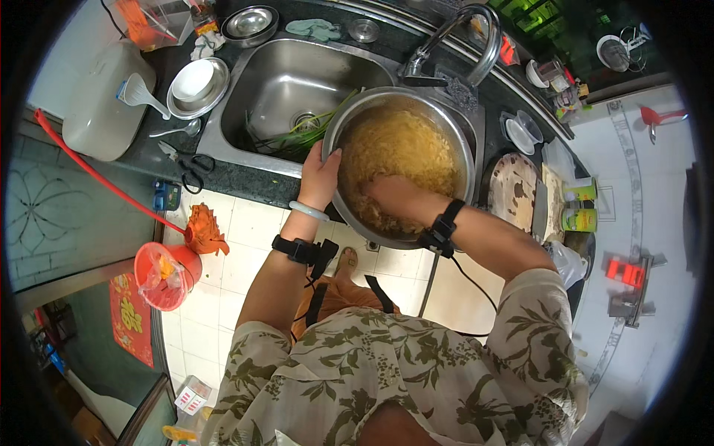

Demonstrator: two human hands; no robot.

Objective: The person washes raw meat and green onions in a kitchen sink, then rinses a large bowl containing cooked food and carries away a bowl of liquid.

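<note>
A large steel basin (470, 167) of cloudy yellowish liquid with pale bits (407, 139) is tilted at the right side of the sink. My left hand (322, 175) grips the basin's left rim, thumb over the edge. My right hand (390, 195) is inside the basin, its fingers sunk in the contents, so whether they hold anything is hidden. Long green stalks (301, 136), likely scallions, lie in the steel sink (301, 72) beside the drain, partly behind the basin. The curved faucet (488, 39) stands behind the basin, with a scouring pad (460, 92) near its base.
On the left counter are kitchen shears (195, 166), a spoon (187, 129), a white bowl (192, 80) in a metal bowl, and a slotted spatula (139, 95). A wooden cutting board (512, 189) and cleaver (539, 209) lie right. A red bucket (167, 279) stands on the floor.
</note>
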